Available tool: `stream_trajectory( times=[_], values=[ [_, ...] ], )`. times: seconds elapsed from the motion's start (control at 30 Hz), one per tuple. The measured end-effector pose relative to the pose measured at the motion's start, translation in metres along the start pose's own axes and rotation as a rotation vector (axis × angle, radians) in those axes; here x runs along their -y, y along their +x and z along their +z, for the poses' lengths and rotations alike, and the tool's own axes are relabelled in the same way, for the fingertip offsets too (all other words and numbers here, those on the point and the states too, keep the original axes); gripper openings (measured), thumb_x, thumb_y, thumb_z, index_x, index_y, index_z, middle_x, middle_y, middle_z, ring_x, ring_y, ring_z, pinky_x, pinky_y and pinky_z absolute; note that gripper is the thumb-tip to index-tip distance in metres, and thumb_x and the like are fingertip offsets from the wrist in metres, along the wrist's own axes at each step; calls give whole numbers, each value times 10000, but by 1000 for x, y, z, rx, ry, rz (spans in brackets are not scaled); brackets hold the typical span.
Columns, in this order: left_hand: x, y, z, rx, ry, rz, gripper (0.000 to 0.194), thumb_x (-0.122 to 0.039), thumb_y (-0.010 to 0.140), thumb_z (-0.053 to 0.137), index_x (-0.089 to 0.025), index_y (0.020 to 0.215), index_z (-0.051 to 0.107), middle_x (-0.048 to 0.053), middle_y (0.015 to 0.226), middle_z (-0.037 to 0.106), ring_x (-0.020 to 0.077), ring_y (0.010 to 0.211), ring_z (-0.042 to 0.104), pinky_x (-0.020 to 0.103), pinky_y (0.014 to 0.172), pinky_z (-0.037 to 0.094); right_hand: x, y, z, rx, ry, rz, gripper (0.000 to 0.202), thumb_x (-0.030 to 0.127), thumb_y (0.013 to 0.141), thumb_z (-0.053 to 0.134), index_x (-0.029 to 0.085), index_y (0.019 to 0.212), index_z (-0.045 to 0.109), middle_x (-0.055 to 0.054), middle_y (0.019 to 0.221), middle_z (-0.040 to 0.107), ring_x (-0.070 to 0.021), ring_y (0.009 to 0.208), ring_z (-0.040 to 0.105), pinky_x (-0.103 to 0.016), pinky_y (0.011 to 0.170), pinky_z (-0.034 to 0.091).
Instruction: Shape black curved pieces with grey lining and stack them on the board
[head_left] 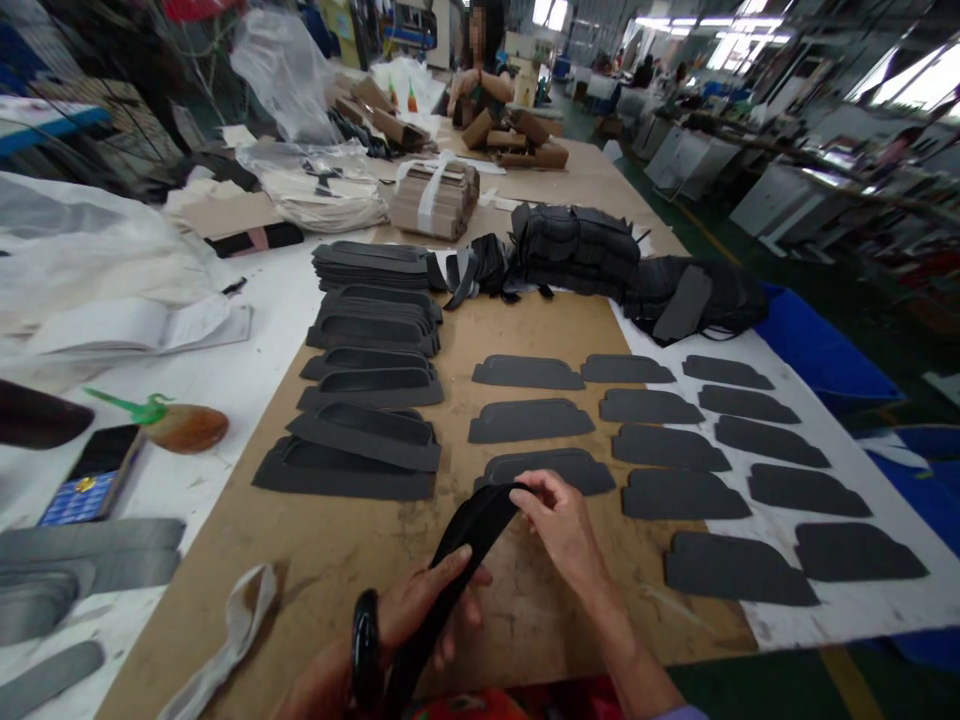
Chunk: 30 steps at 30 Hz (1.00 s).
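A long black piece (474, 525) is held slanting over the brown board. My left hand (427, 598), with a black bracelet on its wrist, has its thumb on top of the piece and its fingers below. The fingertips of my right hand (555, 510) pinch the piece's upper end. Just beyond that hand lies a dark grey cut panel (547, 468). More such panels (686, 494) are laid out in rows to the right. Stacks of larger grey panels (360, 450) stand left of centre.
Black bundles (574, 245) lie behind the panels, beside a tied brown stack (435, 198). A bottle with a green nozzle (191, 427), a phone (94, 470) and an open notebook (142, 325) are at left. A person (484, 85) is at the far end.
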<state>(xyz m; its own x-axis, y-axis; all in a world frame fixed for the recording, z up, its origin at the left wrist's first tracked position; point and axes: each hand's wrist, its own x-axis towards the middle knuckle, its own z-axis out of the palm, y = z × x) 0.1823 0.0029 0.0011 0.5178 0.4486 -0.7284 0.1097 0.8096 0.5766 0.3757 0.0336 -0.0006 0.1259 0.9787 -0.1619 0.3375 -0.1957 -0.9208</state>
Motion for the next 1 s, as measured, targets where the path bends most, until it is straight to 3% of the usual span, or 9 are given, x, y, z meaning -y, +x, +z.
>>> stream_trajectory(
  times=[0.13, 0.27, 0.43, 0.57, 0.63, 0.77, 0.9, 1.0],
  values=[
    [-3, 14, 12, -46, 15, -29, 671, -687, 684, 471, -104, 1009, 546, 40, 675, 644, 120, 406, 547, 220, 377, 420, -13, 0, -16, -103, -331, -260, 157, 314, 813, 520, 222, 848, 642, -40, 894, 583, -162, 810, 570, -281, 725, 459],
    [-8, 26, 25, -65, 20, -34, 677, -685, 679, 479, -102, 1018, 538, 48, 695, 651, 125, 400, 550, 228, 376, 418, -31, -1, -31, -104, -534, -360, 220, 300, 869, 454, 233, 996, 620, -56, 959, 599, -178, 871, 588, -299, 788, 456],
    [-12, 31, 40, -99, 98, -27, 613, -666, 716, 452, -117, 966, 559, 59, 662, 666, 144, 413, 573, 220, 373, 401, -51, -3, -41, -64, -611, -392, 282, 309, 895, 408, 230, 1114, 568, -71, 1011, 615, -201, 906, 596, -331, 811, 466],
    [-14, 33, 51, -128, 99, -35, 582, -648, 738, 439, -115, 941, 557, 73, 664, 668, 161, 431, 583, 247, 407, 429, -58, -7, -47, -90, -529, -432, 267, 283, 888, 416, 230, 1101, 568, -74, 1057, 598, -197, 958, 580, -321, 832, 461],
    [-16, 34, 57, -143, 91, -57, 560, -638, 730, 459, -124, 929, 555, 71, 671, 666, 161, 436, 579, 248, 408, 421, -58, -8, -52, -71, -444, -381, 208, 296, 877, 431, 231, 978, 601, -62, 980, 612, -184, 909, 591, -295, 792, 468],
    [-19, 35, 59, -151, 203, -51, 532, -634, 696, 496, -134, 856, 588, 45, 630, 637, 127, 389, 509, 221, 368, 353, -53, -3, -69, 61, -250, -102, 186, 363, 840, 463, 223, 736, 529, 5, 684, 589, -141, 637, 580, -238, 603, 450],
    [-19, 23, 34, -210, 514, -51, 466, -585, 709, 477, -139, 613, 571, -47, 404, 423, 79, 327, 347, 202, 357, 289, -60, 14, -93, 53, -77, 106, 217, 420, 821, 453, 221, 739, 474, 40, 601, 523, -137, 569, 560, -237, 568, 428],
    [-20, 6, 10, -390, 762, 25, 360, -469, 766, 430, -159, 644, 567, -48, 448, 440, 98, 423, 423, 199, 440, 346, -72, 28, -102, -43, 20, 199, 275, 486, 777, 486, 211, 776, 481, 28, 637, 533, -159, 567, 581, -257, 547, 439]
  ],
)
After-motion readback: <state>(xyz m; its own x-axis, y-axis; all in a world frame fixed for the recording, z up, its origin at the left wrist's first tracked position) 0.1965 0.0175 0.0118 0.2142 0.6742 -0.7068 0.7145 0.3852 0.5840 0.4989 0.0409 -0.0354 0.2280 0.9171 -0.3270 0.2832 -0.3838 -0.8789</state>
